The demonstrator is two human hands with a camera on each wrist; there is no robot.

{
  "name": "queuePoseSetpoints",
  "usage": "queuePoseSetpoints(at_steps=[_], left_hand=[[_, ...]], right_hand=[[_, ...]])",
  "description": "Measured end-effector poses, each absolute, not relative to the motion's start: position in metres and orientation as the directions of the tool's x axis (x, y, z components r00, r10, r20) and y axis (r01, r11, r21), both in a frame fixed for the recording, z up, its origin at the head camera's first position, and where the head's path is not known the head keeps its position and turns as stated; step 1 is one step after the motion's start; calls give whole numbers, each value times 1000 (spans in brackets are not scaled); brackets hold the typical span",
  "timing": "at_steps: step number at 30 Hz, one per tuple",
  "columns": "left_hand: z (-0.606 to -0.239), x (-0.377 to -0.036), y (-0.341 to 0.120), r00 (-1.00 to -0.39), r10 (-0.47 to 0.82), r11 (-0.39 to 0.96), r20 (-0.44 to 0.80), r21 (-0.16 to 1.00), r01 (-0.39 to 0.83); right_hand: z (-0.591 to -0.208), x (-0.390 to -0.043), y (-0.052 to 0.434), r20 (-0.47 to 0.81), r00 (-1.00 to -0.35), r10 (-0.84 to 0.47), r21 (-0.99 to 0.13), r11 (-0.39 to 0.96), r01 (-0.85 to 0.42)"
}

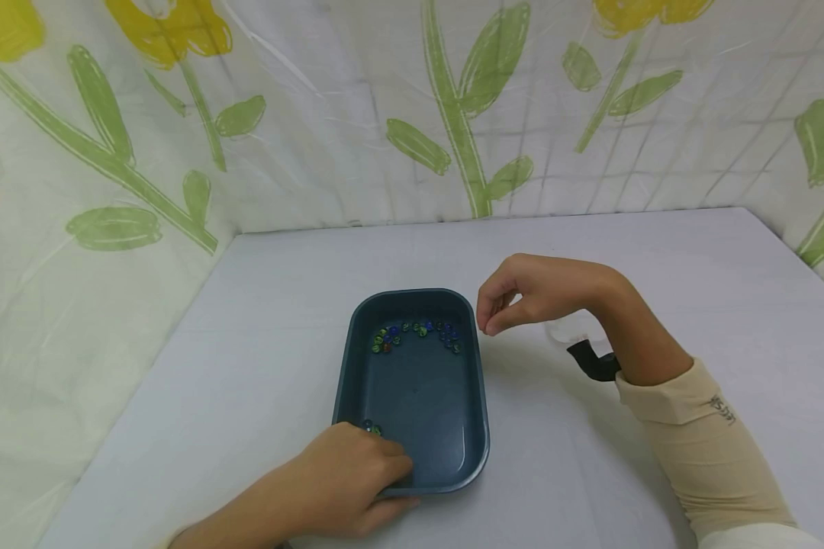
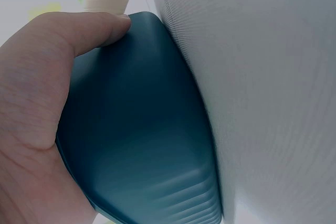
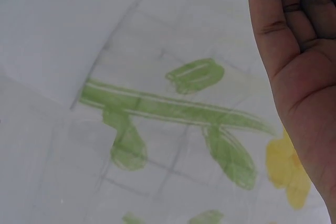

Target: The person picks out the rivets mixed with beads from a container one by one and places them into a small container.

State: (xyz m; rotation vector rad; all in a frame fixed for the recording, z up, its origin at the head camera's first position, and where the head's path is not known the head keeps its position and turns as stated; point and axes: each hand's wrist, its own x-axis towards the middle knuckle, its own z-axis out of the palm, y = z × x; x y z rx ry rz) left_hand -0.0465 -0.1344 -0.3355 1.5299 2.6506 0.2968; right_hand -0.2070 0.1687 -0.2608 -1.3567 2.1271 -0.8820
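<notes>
A dark teal rectangular tray (image 1: 415, 389) with rounded corners holds several glass marbles (image 1: 422, 328), most along its far end. Two or so more marbles (image 1: 372, 428) lie at the near left, partly covered by my left hand (image 1: 346, 476). That hand grips the tray's near left rim, fingers inside and thumb along the outer wall (image 2: 142, 114). My right hand (image 1: 535, 293) is beside the tray's far right rim, fingers bent down and thumb tip close to the fingertips. Whether something small is pinched there I cannot tell. In the right wrist view its fingertips are out of frame.
Behind my right wrist is a clear round object (image 1: 577, 326) with a bent black handle (image 1: 593, 362), partly hidden by the arm. A pale cloth covers the table (image 1: 247, 343). A white curtain (image 1: 316, 152) with painted flowers hangs along the back and left.
</notes>
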Motion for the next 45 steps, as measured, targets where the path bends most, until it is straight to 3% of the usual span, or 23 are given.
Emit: queuePoseSetpoints(at_steps=[45], left_hand=[[-336, -47, -135, -498, 865, 478, 56, 209, 853]], right_hand=[[-255, -213, 191, -124, -506, -854, -712, 432, -554]])
